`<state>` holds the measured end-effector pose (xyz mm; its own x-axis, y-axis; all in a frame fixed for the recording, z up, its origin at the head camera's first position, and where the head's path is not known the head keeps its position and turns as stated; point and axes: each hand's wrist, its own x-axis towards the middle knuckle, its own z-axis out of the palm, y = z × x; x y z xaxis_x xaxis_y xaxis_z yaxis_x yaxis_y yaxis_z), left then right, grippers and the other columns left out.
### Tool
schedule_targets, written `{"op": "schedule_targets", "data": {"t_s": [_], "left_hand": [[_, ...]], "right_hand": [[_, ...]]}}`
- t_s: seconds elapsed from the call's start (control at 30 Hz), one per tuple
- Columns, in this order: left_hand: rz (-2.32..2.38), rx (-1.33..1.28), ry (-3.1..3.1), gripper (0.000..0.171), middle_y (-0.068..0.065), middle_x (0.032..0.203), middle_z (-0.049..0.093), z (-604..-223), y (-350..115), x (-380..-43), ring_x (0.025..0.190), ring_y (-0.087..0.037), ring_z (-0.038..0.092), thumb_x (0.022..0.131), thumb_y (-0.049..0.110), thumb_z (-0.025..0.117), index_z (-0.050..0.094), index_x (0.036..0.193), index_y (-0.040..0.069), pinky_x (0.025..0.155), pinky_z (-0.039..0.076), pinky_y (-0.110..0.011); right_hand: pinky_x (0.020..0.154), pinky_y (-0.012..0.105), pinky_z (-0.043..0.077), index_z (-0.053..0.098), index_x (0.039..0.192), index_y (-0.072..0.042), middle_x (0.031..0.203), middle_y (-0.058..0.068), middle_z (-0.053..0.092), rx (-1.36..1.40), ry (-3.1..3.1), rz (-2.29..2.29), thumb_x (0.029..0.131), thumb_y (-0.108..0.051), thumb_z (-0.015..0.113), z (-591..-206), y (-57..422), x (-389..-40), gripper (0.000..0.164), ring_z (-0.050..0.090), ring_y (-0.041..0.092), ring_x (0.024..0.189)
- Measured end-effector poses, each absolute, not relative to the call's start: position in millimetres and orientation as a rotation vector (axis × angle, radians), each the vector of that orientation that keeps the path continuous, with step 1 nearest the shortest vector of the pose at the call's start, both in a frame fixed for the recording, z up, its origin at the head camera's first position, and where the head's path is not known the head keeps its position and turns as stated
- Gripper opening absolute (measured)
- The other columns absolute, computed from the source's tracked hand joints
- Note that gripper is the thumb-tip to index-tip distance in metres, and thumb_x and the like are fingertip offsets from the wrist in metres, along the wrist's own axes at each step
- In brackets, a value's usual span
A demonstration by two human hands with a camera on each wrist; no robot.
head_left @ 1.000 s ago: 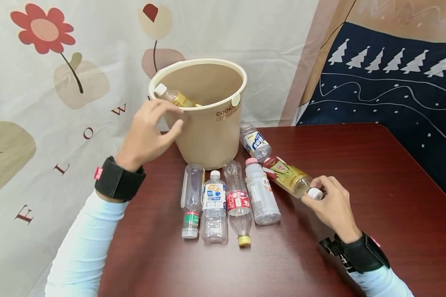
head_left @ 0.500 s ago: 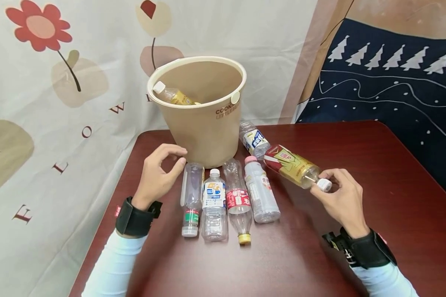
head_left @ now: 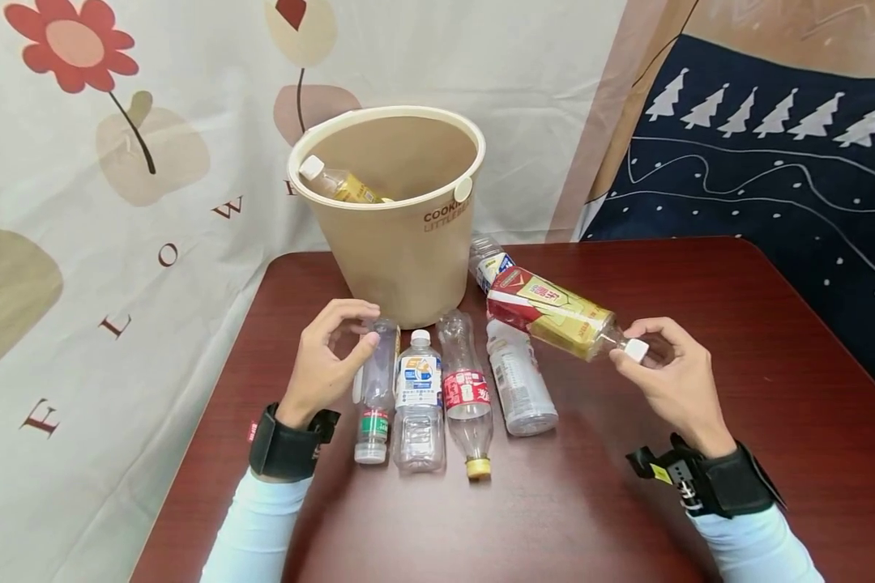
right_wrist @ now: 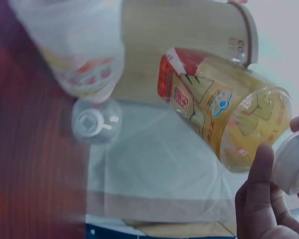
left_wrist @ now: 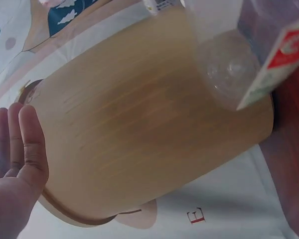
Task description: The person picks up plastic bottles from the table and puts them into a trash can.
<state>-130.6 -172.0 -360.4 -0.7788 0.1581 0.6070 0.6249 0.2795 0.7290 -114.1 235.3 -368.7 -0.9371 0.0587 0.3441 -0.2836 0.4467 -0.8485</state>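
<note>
My right hand [head_left: 674, 385] pinches a clear plastic bottle [head_left: 550, 312] with a yellow and red label by its neck, just below the white cap. The bottle is raised and tilted, its base towards the beige bucket [head_left: 408, 259]; it partly covers a whitish bottle [head_left: 522, 389]. Curved and holding nothing, my left hand [head_left: 328, 360] is beside a clear bottle with a green and red label [head_left: 373, 421]. To its right lie a bottle with a blue and white label [head_left: 419, 385] and one with a red label and yellow cap [head_left: 468, 393].
Another bottle [head_left: 352, 188] leans inside the bucket with its white cap at the rim. Behind the held bottle, one with a blue label [head_left: 492, 265] lies against the bucket's right side. A printed cloth [head_left: 189, 308] hangs along the left and back of the dark red table [head_left: 773, 340].
My right hand has lifted the yellow-labelled bottle off the table and moved it up over the whitish bottle. My left hand has come down from the bucket's rim towards the row of bottles.
</note>
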Motion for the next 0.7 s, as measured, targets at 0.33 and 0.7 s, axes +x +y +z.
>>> {"op": "schedule_targets", "data": {"t_s": [0.33, 0.7], "left_hand": [[-1.687, -0.783, -2.109, 0.040, -0.022, 0.119, 0.057, -366.8, -157.8, -124.8, 0.109, -0.012, 0.058, 0.082, -0.006, 0.067, 0.057, 0.121, -0.007, 0.091, 0.053, -0.026], [-1.794, -0.868, -2.080, 0.062, -0.014, 0.130, 0.054, -364.3, -145.5, -123.2, 0.116, -0.022, 0.056, 0.084, 0.029, 0.076, 0.050, 0.130, -0.002, 0.095, 0.053, -0.033]], "right_hand": [[0.066, 0.013, 0.052, 0.061, 0.103, -0.004, 0.104, -0.003, 0.058, 0.387, -2.263, 1.826, 0.081, 0.013, 0.068, -356.6, 220.6, -117.0, 0.029, 0.057, 0.009, 0.084], [0.073, 0.018, 0.057, 0.059, 0.098, -0.005, 0.105, 0.003, 0.056, 0.777, -2.061, 2.150, 0.078, 0.024, 0.061, -350.0, 207.8, -118.2, 0.035, 0.058, 0.012, 0.092]]}}
